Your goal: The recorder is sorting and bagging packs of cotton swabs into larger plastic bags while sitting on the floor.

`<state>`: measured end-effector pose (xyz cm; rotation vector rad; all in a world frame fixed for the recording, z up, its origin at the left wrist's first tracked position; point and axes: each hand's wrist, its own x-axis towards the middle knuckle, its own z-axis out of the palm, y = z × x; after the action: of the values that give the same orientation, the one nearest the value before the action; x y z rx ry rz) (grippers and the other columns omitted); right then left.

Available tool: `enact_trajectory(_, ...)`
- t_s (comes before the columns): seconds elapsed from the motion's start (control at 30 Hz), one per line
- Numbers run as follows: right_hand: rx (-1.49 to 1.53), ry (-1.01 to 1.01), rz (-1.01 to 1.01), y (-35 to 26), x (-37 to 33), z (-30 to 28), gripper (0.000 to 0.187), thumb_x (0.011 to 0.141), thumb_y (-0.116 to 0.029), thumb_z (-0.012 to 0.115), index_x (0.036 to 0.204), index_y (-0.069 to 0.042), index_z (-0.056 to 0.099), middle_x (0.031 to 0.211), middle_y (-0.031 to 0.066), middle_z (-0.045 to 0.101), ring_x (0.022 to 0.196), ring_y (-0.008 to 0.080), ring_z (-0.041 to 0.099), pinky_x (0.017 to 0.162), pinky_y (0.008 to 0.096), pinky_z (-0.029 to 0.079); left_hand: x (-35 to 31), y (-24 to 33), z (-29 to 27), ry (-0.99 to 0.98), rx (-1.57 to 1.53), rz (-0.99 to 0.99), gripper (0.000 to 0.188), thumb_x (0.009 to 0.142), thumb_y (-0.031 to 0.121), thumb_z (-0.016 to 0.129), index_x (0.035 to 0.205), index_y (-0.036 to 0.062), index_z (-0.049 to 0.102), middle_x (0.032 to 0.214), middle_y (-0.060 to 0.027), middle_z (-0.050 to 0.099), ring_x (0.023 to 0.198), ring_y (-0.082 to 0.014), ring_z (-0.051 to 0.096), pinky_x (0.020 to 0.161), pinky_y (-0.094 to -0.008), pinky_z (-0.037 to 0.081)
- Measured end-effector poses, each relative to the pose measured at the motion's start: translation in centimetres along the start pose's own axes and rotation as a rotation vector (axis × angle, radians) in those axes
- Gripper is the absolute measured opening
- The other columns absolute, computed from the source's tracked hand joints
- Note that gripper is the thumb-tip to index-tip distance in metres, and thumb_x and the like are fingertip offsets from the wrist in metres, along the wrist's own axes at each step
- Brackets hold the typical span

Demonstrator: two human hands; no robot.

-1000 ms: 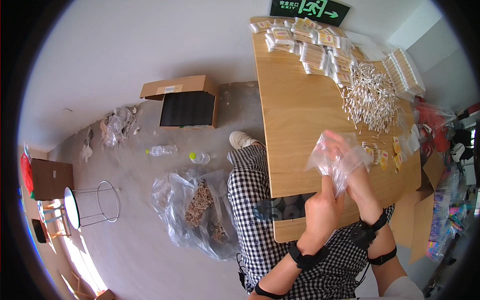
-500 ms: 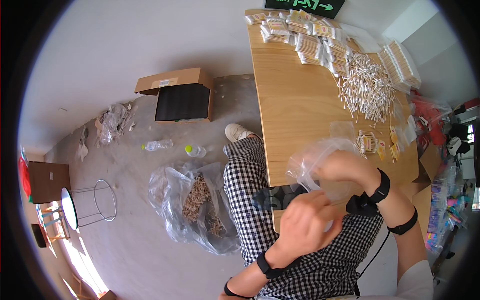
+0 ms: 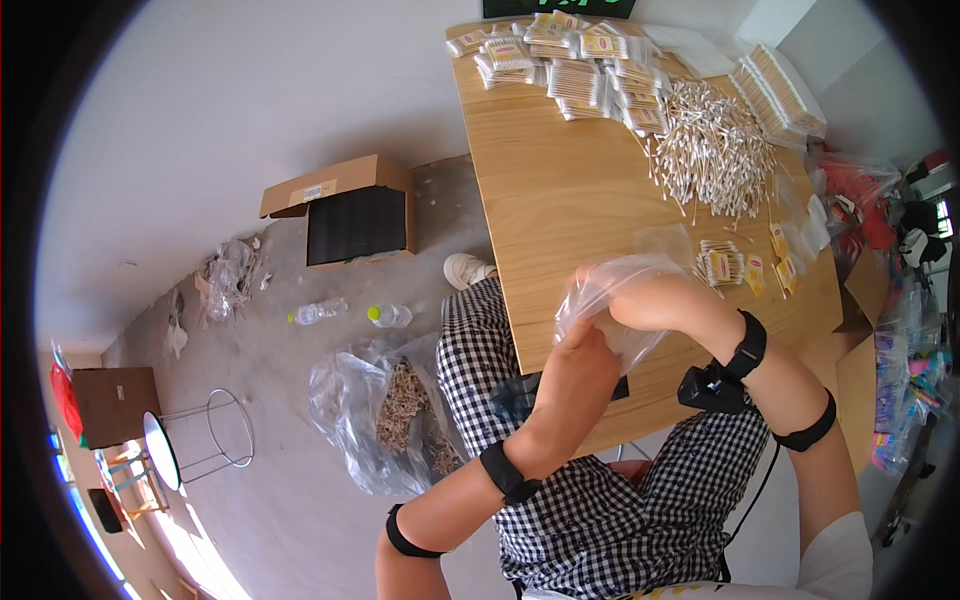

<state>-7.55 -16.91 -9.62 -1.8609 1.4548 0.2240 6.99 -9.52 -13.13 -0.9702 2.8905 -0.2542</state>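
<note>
A clear plastic bag point(image 3: 640, 345) is between my hands over the near left edge of the table. My left hand point(image 3: 585, 375) is closed with its fingertips pinching the bag's near side. My right hand point(image 3: 640, 298) lies within or behind the clear film, which blurs its fingers, so their grip does not show plainly. Just beyond, a small flat clear bag point(image 3: 664, 240) lies on the table. To its right are a small bundle of cotton swabs point(image 3: 720, 264) and yellow cards point(image 3: 755, 276).
A big heap of loose cotton swabs point(image 3: 710, 150) covers the table's point(image 3: 560, 185) far right, beside filled swab packs point(image 3: 575, 80) and a stacked swab block point(image 3: 785, 95). On the floor are an open carton point(image 3: 358, 225), bottles point(image 3: 388, 316) and a large clear bag point(image 3: 345, 420).
My left hand has moved up and forward from near my lap to the bag and now pinches it. My right hand stays at the bag. The whole view has shifted slightly.
</note>
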Motion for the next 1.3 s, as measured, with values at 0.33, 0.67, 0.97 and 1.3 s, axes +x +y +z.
enact_trajectory(0.33, -0.263, 0.128, -0.303, 2.4, 0.4, 2.2, 0.025, 0.086, -0.011, 0.053, 0.108, -0.009, 0.066, 0.111, 0.0139, 0.065, 0.097, 0.0297, 0.063, 0.079, 0.0381, 0.05, 0.8, -0.7, -0.2, -0.025, -0.009, -0.218, 0.021, 0.081, 0.012, 0.058, 0.098, 0.0048, 0.066, 0.086, -0.0043, 0.063, 0.089, -0.0202, 0.058, 0.094, -0.0322, 0.033)
enact_trajectory(0.67, -0.4, 0.236, -0.302, 3.5, -0.9, 2.9, 0.036, 0.082, -0.015, 0.062, 0.118, -0.02, 0.061, 0.109, 0.0059, 0.066, 0.097, 0.0255, 0.062, 0.085, 0.0352, 0.049, 1.9, 0.7, -1.1, -0.288, -0.071, -0.187, 0.02, 0.076, 0.008, 0.06, 0.095, 0.0013, 0.063, 0.093, -0.0123, 0.065, 0.1, -0.0274, 0.056, 0.099, -0.0336, 0.034)
enact_trajectory(0.97, -0.211, 0.232, -0.195, 0.1, -2.8, 0.7, 0.044, 0.088, -0.017, 0.056, 0.131, -0.021, 0.054, 0.126, 0.0131, 0.058, 0.115, 0.0339, 0.054, 0.101, 0.0443, 0.04, 0.2, 1.6, -1.6, -0.001, -0.025, -0.272, 0.044, 0.079, 0.011, 0.059, 0.119, -0.0054, 0.056, 0.11, -0.0211, 0.061, 0.11, -0.0324, 0.054, 0.107, -0.0369, 0.031)
enact_trajectory(1.3, -0.272, 0.119, -0.187, 0.8, -1.5, -0.7, 0.046, 0.087, -0.012, 0.055, 0.132, -0.021, 0.052, 0.118, 0.0144, 0.061, 0.112, 0.0336, 0.056, 0.097, 0.0415, 0.043, 1.7, -0.4, -1.9, -0.085, -0.085, -0.153, 0.022, 0.074, 0.012, 0.062, 0.092, 0.0022, 0.071, 0.097, -0.0109, 0.065, 0.107, -0.0256, 0.055, 0.102, -0.035, 0.036)
